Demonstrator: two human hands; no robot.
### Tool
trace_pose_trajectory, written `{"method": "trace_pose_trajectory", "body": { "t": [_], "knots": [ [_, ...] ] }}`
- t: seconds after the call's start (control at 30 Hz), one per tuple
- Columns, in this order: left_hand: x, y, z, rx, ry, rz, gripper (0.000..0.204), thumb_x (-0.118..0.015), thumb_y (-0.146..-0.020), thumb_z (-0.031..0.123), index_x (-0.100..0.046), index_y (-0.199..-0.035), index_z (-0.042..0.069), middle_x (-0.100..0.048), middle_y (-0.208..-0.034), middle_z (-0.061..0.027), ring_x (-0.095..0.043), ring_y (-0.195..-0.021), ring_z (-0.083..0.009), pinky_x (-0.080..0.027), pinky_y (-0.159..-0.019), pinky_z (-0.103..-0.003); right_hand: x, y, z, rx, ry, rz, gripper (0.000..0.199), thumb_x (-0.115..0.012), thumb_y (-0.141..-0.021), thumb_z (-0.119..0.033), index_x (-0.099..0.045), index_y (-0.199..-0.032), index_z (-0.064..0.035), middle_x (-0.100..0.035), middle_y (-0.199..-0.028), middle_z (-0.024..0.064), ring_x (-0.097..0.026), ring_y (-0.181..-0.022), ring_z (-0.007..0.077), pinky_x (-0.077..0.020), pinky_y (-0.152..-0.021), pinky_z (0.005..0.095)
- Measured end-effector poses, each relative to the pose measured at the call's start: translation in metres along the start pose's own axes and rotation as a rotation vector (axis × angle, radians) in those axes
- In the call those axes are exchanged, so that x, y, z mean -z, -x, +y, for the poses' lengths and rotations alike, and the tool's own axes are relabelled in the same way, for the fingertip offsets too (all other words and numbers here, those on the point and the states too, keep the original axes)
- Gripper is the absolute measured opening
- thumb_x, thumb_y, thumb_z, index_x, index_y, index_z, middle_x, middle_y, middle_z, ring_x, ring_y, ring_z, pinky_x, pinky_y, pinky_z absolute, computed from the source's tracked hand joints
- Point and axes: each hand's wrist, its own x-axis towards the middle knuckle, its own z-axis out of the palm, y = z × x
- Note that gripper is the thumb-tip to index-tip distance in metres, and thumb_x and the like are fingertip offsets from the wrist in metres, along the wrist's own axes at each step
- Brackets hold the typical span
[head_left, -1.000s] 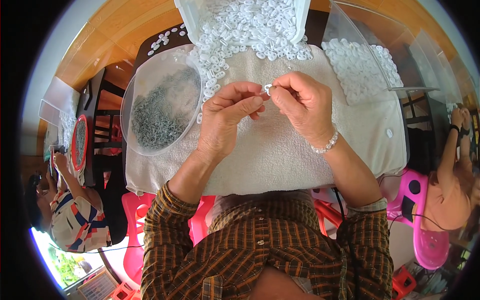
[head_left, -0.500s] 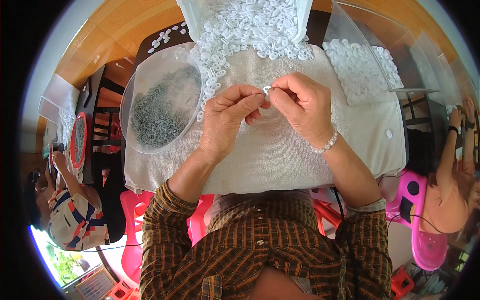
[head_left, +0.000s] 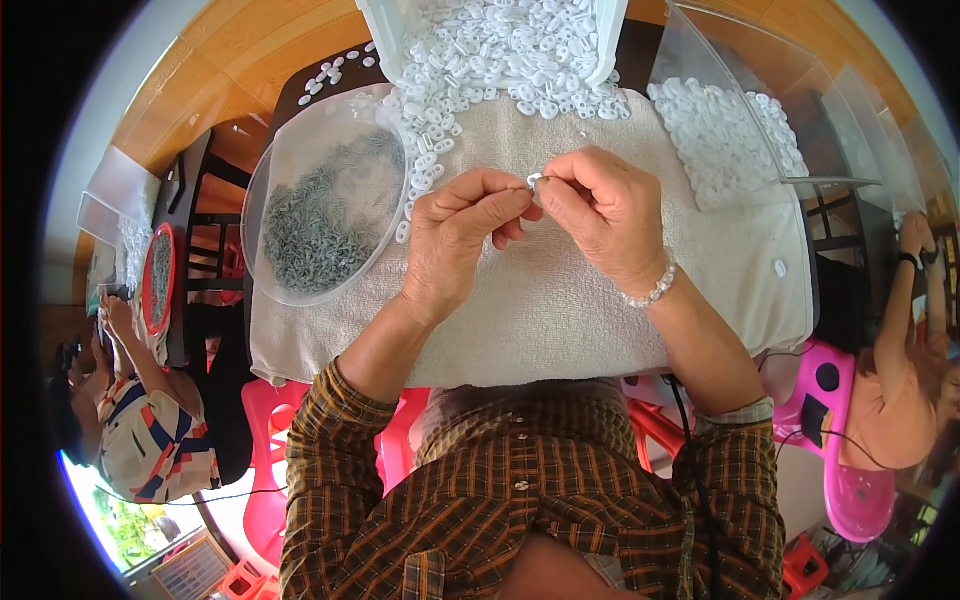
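Note:
Above the middle of a cream towel, my two hands meet at the fingertips. Thumb and forefinger of my right hand pinch a small white oval plastic piece. My left hand is closed too, its thumb and forefinger pressed together against the near side of the piece; whatever they hold is hidden. To the left lies a round translucent tray with a heap of small grey screws. Many white oval pieces spill from a white bin at the far side.
A clear box with more white pieces stands at the far right. One loose piece lies on the towel's right side. Other people work at both sides, near a red tray on the left and a pink chair on the right.
My hands stay almost still, fingertips together at the white piece. The whole view has shifted very slightly. At the right, the other person's hands have moved a little.

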Motion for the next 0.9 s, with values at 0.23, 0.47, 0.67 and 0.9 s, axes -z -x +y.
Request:
{"method": "trace_pose_trajectory", "body": {
  "t": [0.23, 0.47, 0.67, 0.9],
  "knots": [
    [-0.0032, 0.0024, -0.0055, 0.011, -0.007, -0.024, 0.009, -0.06, -0.086, 0.008, -0.066, -0.087, 0.001, -0.066, -0.078, -0.0049, -0.054, -0.064, -0.0067, -0.043, -0.058, -0.021, -0.0031, 0.0039, 0.0027, -0.036, -0.048, -0.036, 0.006, -0.066, -0.078, -0.004, -0.061, -0.077, -0.0004, -0.061, -0.067, 0.0046, -0.056, -0.055, 0.0083, -0.0437, -0.05, 0.0225],
    [-0.0077, 0.0007, -0.0072, -0.077, -0.056, 0.022, 0.01, -0.06, -0.087, 0.009, -0.066, -0.09, 0.001, -0.066, -0.078, -0.0047, -0.054, -0.064, -0.0076, -0.043, -0.058, -0.021, 0.0019, 0.002, 0.0075, 0.001, -0.034, 0.011, 0.006, -0.066, -0.078, -0.004, -0.062, -0.076, 0.0002, -0.062, -0.068, 0.005, -0.058, -0.055, 0.008, -0.0441, -0.049, 0.0212],
    [-0.0075, 0.0032, -0.0072, -0.081, -0.002, 0.018, 0.011, -0.059, -0.088, 0.01, -0.065, -0.092, 0.002, -0.066, -0.081, -0.0055, -0.054, -0.066, -0.0082, -0.043, -0.06, -0.023, 0.0032, 0.0019, 0.0048, -0.011, -0.071, 0.004, 0.005, -0.065, -0.078, -0.004, -0.062, -0.076, -0.0004, -0.061, -0.067, 0.0049, -0.056, -0.055, 0.0083, -0.0436, -0.05, 0.0221],
    [-0.0042, 0.0026, -0.0045, -0.074, -0.068, 0.015, 0.012, -0.058, -0.088, 0.01, -0.064, -0.092, 0.001, -0.065, -0.08, -0.005, -0.053, -0.066, -0.0077, -0.041, -0.059, -0.021, 0.0053, -0.0018, 0.0035, 0.098, 0.056, -0.016, 0.005, -0.063, -0.075, -0.006, -0.06, -0.073, -0.004, -0.059, -0.065, 0.0058, -0.057, -0.052, 0.0168, -0.0437, -0.048, 0.0279]
  ]
}}
